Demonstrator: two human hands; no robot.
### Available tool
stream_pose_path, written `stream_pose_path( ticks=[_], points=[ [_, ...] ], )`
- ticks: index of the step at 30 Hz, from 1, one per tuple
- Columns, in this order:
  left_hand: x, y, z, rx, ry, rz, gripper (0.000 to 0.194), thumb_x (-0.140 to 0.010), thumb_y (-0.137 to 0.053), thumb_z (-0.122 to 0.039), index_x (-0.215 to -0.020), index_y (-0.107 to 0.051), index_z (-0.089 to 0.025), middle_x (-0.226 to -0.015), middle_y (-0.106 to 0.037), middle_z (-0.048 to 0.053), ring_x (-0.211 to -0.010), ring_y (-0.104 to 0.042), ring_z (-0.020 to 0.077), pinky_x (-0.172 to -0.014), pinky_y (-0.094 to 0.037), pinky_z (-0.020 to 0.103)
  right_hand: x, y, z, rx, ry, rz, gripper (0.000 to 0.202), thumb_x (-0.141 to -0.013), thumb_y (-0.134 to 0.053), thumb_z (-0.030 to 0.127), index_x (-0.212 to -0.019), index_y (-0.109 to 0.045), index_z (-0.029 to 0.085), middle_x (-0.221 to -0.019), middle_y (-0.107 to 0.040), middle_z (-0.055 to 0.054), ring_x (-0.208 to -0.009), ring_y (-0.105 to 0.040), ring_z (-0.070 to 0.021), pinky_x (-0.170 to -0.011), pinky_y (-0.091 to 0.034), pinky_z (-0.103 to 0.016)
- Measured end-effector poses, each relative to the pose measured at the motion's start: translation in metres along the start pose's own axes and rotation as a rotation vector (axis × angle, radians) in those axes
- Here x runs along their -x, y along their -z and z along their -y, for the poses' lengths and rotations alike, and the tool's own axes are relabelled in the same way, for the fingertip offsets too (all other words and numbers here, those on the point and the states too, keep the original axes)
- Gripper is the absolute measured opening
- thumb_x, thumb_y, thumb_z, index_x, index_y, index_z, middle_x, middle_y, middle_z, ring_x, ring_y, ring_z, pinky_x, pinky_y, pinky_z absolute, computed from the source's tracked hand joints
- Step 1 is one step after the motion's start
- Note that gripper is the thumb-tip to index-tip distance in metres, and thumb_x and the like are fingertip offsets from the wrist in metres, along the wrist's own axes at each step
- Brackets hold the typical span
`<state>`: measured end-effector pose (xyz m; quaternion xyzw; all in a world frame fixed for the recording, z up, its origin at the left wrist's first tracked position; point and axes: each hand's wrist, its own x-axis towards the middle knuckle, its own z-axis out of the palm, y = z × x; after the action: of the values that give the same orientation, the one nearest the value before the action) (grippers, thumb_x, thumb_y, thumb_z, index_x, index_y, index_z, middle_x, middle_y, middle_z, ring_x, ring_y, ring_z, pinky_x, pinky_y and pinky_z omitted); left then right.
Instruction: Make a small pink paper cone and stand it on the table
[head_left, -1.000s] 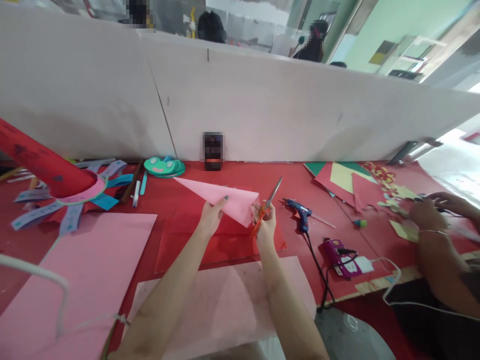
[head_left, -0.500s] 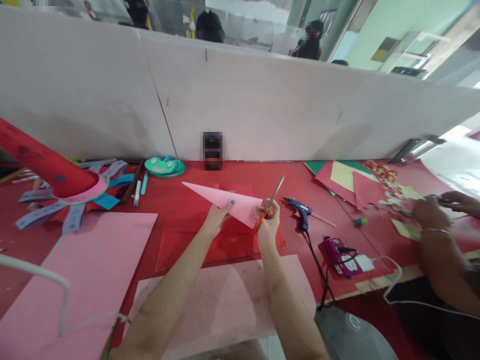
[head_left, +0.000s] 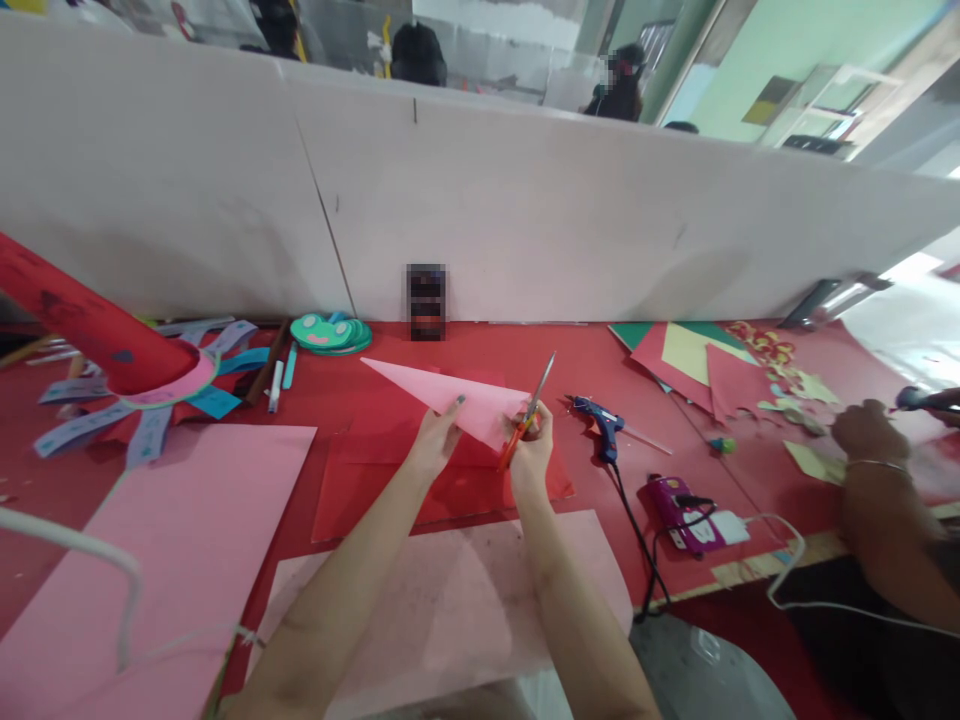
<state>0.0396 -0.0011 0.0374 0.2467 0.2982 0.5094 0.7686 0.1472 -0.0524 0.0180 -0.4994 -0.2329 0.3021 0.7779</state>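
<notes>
A pink pointed piece of paper (head_left: 420,386) is pinched in my left hand (head_left: 438,438), its narrow tip towards the upper left. My right hand (head_left: 532,447) is closed on orange-handled scissors (head_left: 541,385), whose blades point up and slightly right. The scissors lie by the wide right end of the pink paper. Beneath both hands are red sheets (head_left: 360,500) on the red table. Nearer to me lies a pale pink sheet (head_left: 450,590), partly hidden by my forearms.
Right of my hands are a blue glue gun (head_left: 601,420) and a purple power box (head_left: 679,515) with cables. Another person's hand (head_left: 870,440) works at the far right. A red cone (head_left: 90,330) with paper strips stands left, above a large pink sheet (head_left: 172,540).
The pink paper and scissors have shifted slightly, the blades a little to the left. At the right, the other person's hands have moved apart.
</notes>
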Motion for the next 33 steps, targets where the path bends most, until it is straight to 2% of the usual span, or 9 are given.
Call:
stream_pose_path(
  ticks=[4,8,14,25,29,31,33],
  points=[
    [0.001,-0.001,-0.001,0.000,0.010,-0.002,0.027,-0.062,-0.078,-0.026,-0.085,-0.068,-0.015,-0.089,-0.072,0.006,-0.088,-0.066,0.0172,-0.085,-0.050,0.029,0.001,-0.001,-0.001,0.004,-0.004,0.008,0.052,-0.054,-0.075,0.021,-0.100,-0.051,0.026,-0.081,-0.055,0.005,-0.075,-0.056,-0.0089,-0.081,-0.051,-0.032],
    [0.000,-0.002,0.000,-0.007,0.013,-0.056,0.026,-0.060,-0.080,-0.021,-0.083,-0.068,-0.015,-0.086,-0.072,0.004,-0.083,-0.067,0.0155,-0.085,-0.050,0.028,-0.001,-0.001,-0.001,-0.001,-0.015,-0.002,0.053,-0.053,-0.076,0.022,-0.099,-0.051,0.025,-0.079,-0.054,0.006,-0.073,-0.056,-0.0088,-0.080,-0.052,-0.031],
    [0.001,-0.005,0.002,-0.039,0.020,-0.093,0.028,-0.056,-0.082,-0.019,-0.082,-0.069,-0.015,-0.084,-0.073,0.003,-0.080,-0.067,0.0147,-0.083,-0.051,0.028,-0.002,0.000,0.000,0.026,0.021,-0.019,0.051,-0.057,-0.075,0.024,-0.101,-0.051,0.024,-0.079,-0.053,0.005,-0.074,-0.055,-0.0084,-0.083,-0.050,-0.031],
    [0.005,-0.006,0.002,-0.133,0.024,-0.052,0.037,-0.053,-0.084,-0.026,-0.085,-0.070,-0.014,-0.088,-0.073,0.007,-0.087,-0.067,0.0212,-0.086,-0.051,0.034,-0.002,0.001,0.001,0.024,0.023,-0.040,0.051,-0.056,-0.076,0.025,-0.100,-0.051,0.024,-0.077,-0.053,0.006,-0.072,-0.054,-0.0080,-0.082,-0.050,-0.030],
    [0.004,-0.008,-0.003,-0.083,-0.027,-0.154,0.030,-0.055,-0.082,-0.019,-0.082,-0.070,-0.013,-0.085,-0.073,0.006,-0.084,-0.068,0.0194,-0.085,-0.052,0.032,0.001,0.001,0.004,0.051,-0.024,-0.006,0.055,-0.059,-0.075,0.028,-0.108,-0.049,0.025,-0.085,-0.060,0.002,-0.072,-0.058,-0.0087,-0.068,-0.050,-0.024],
    [0.001,-0.008,-0.010,-0.024,-0.069,-0.218,0.027,-0.058,-0.079,-0.014,-0.084,-0.070,-0.014,-0.085,-0.073,0.005,-0.085,-0.068,0.0178,-0.084,-0.052,0.030,0.003,0.002,0.006,0.052,-0.065,0.025,0.059,-0.063,-0.073,0.032,-0.115,-0.047,0.025,-0.088,-0.063,0.000,-0.062,-0.056,-0.0074,-0.055,-0.047,-0.021],
    [-0.002,-0.005,-0.020,0.026,-0.128,-0.267,0.024,-0.063,-0.075,-0.011,-0.086,-0.069,-0.016,-0.089,-0.073,0.005,-0.089,-0.067,0.0165,-0.082,-0.052,0.027,0.004,0.002,0.008,0.068,-0.108,0.054,0.063,-0.065,-0.072,0.036,-0.121,-0.047,0.025,-0.082,-0.062,0.002,-0.050,-0.049,-0.0053,-0.045,-0.042,-0.019]
  ],
)
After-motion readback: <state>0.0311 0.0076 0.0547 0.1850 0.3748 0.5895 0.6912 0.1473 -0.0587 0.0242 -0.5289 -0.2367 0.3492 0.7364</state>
